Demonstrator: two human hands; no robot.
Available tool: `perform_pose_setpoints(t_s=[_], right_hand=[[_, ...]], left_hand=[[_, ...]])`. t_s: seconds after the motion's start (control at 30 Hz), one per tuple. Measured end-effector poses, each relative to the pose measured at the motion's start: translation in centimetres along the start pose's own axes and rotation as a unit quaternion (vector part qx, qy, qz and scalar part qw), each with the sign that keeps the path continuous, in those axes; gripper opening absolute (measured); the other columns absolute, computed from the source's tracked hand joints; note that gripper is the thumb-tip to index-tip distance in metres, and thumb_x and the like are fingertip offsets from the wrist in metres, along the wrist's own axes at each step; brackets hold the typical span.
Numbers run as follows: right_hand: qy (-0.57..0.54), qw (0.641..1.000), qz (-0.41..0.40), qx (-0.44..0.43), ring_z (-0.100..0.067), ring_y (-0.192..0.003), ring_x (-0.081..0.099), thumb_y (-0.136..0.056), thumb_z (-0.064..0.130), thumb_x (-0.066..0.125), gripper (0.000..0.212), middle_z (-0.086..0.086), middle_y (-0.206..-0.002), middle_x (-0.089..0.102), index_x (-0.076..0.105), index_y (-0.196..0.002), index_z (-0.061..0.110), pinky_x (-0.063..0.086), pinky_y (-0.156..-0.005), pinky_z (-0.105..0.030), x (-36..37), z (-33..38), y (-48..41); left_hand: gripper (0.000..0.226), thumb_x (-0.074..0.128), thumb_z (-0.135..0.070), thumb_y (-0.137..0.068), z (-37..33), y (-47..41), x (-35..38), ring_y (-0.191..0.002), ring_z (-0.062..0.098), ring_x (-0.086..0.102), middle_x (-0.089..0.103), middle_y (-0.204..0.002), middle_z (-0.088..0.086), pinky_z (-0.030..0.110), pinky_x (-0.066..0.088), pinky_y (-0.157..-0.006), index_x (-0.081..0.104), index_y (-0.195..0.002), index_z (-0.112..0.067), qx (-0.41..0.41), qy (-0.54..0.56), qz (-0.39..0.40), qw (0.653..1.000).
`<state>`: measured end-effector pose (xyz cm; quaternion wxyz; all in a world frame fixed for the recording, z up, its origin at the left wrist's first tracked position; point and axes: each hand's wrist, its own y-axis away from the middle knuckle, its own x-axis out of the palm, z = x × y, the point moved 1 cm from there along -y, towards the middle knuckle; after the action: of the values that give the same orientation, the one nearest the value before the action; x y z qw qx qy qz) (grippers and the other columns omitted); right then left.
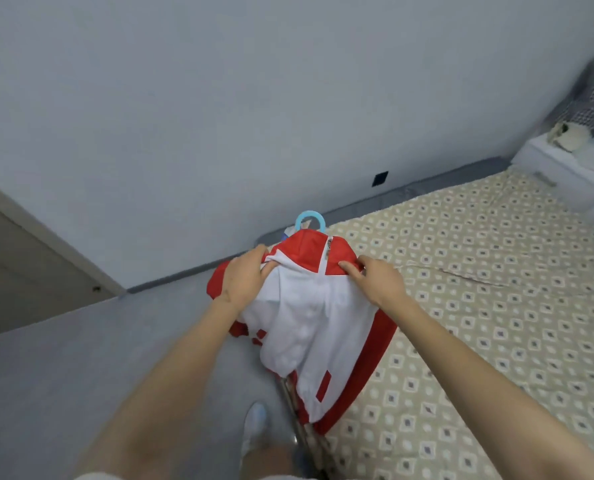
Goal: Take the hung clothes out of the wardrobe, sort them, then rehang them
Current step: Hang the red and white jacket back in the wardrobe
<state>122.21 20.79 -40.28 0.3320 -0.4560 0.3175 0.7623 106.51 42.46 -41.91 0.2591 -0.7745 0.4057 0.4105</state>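
Bed (pixel 496 306) with beige diamond-patterned sheet, filling the field from 2 to 5 o'clock; a red-and-white jacket (pixel 316 323) on a blue hanger (pixel 309 213) lies across its 9 o'clock edge. Grey floor (pixel 63 358) at 8 o'clock, bearing a slippered foot (pixel 255 424) at 6 o'clock

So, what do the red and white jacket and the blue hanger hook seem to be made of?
The jacket looks like smooth synthetic fabric: slight sheen, soft folds. The hanger hook is probably plastic: uniform light blue, thick, rounded.
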Motion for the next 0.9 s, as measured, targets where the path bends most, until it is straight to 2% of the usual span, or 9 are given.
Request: perform_pose_setpoints(t_s=[0.23,0.33,0.43,0.53,0.6,0.7,0.9], right_hand=[[0.025,0.991,-0.007,-0.134,-0.021,-0.072,0.06,-0.092,0.066,0.041,0.056,0.0,-0.075,0.062,0.059,-0.084,0.014,0.038,-0.057,-0.032,1.3,10.7,0.4],[0.043,0.981,0.003,-0.186,-0.025,-0.077,0.063,-0.093,0.066,0.04,0.058,-0.004,-0.079,0.066,0.061,-0.086,0.013,0.041,-0.06,-0.033,2.8,15.2,1.5],[0.06,0.967,0.007,-0.246,-0.026,-0.084,0.065,-0.093,0.066,0.041,0.054,-0.004,-0.083,0.068,0.062,-0.088,0.016,0.038,-0.062,-0.031,4.5,19.7,3.3],[0.055,0.957,0.019,-0.285,-0.027,-0.081,0.064,-0.092,0.065,0.044,0.049,-0.002,-0.073,0.061,0.053,-0.077,0.019,0.033,-0.059,-0.031,6.0,24.0,5.9],[0.059,0.95,0.019,-0.306,-0.028,-0.079,0.063,-0.091,0.066,0.044,0.052,0.0,-0.07,0.057,0.054,-0.076,0.017,0.033,-0.058,-0.03,7.2,26.6,7.9],[0.061,0.94,0.02,-0.336,-0.027,-0.079,0.063,-0.089,0.069,0.043,0.06,-0.003,-0.076,0.065,0.061,-0.082,0.012,0.038,-0.06,-0.031,9.2,30.3,11.1],[0.068,0.907,0.066,-0.409,-0.02,-0.075,0.059,-0.09,0.068,0.044,0.053,0.001,-0.077,0.061,0.058,-0.084,0.017,0.034,-0.055,-0.025,12.5,36.7,19.5]], left_hand=[[0.035,0.052,-0.041,-0.099,6.5,6.8,-7.8,-0.081,0.035,0.059,0.064,-0.087,0.011,0.043,0.043,-0.068,0.055,-0.093,-0.006,-0.094,-0.024,-0.071,0.993],[0.031,0.053,-0.039,-0.1,9.3,10.6,-10.5,-0.08,0.033,0.059,0.063,-0.087,0.01,0.04,0.039,-0.065,0.052,-0.092,-0.009,-0.129,-0.023,-0.099,0.987],[0.03,0.051,-0.04,-0.1,11.8,15.2,-12.7,-0.083,0.031,0.06,0.064,-0.092,0.01,0.036,0.035,-0.063,0.052,-0.095,-0.01,-0.176,-0.029,-0.122,0.976],[0.034,0.049,-0.04,-0.101,13.9,20.4,-14.7,-0.091,0.032,0.062,0.067,-0.101,0.011,0.039,0.043,-0.07,0.057,-0.106,-0.008,-0.214,-0.032,-0.152,0.964],[0.034,0.048,-0.039,-0.101,14.9,24.0,-16.0,-0.095,0.031,0.063,0.068,-0.107,0.01,0.035,0.041,-0.07,0.059,-0.114,-0.008,-0.236,-0.034,-0.174,0.955],[0.033,0.048,-0.037,-0.102,16.3,29.4,-17.5,-0.097,0.031,0.062,0.067,-0.107,0.01,0.027,0.03,-0.068,0.057,-0.112,-0.007,-0.277,-0.042,-0.202,0.939],[0.034,0.05,-0.04,-0.101,19.3,41.2,-19.8,-0.089,0.03,0.062,0.067,-0.098,0.01,0.029,0.033,-0.067,0.058,-0.105,-0.007,-0.342,-0.027,-0.243,0.907]])
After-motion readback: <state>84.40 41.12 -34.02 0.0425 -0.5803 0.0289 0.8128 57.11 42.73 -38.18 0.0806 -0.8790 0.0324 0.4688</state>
